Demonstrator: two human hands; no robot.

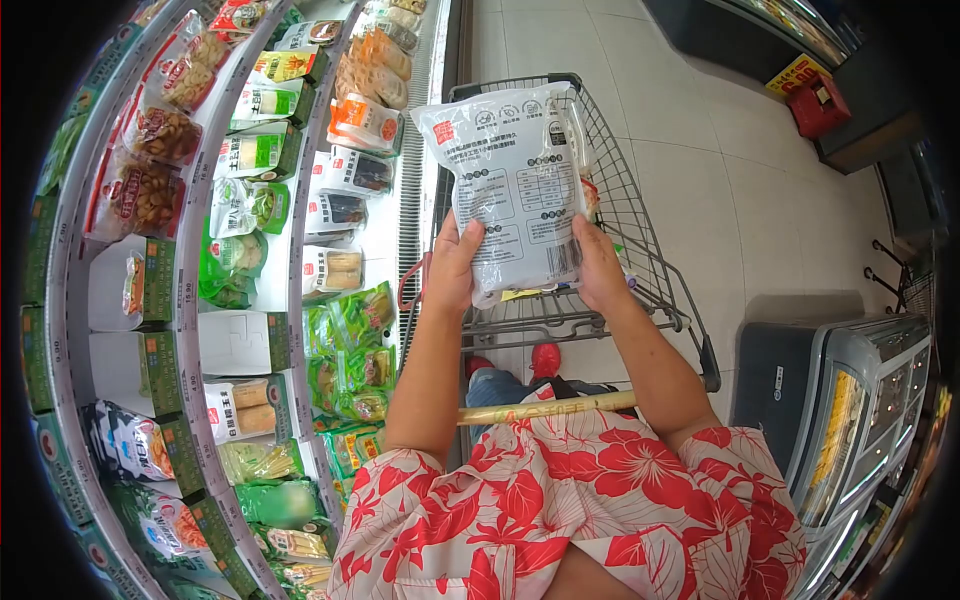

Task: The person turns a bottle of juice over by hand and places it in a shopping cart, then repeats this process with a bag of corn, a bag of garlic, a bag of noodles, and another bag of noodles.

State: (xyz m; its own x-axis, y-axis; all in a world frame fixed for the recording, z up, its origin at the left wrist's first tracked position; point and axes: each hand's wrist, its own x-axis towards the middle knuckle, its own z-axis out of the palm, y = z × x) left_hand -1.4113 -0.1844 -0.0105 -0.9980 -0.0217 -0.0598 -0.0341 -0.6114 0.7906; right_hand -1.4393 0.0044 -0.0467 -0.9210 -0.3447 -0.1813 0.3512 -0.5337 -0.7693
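Note:
A white plastic food package [515,190] with black print, a table of text and a barcode is held up over a shopping cart [640,200]. My left hand [456,265] grips its lower left edge, thumb on the printed face. On the lower right edge, my right hand [602,265] closes the same way, beside the barcode. The fingers behind the package are hidden. Below it, the wire basket holds a few items that are mostly covered. The cart's yellowish handle bar [545,408] crosses in front of my body.
Refrigerated shelves [300,200] on the left carry bagged foods, including green packs [350,350] and vacuum-packed corn [335,270]. A grey chest freezer [780,400] stands at right. Tiled floor [690,200] runs between, with a red box [818,105] at upper right.

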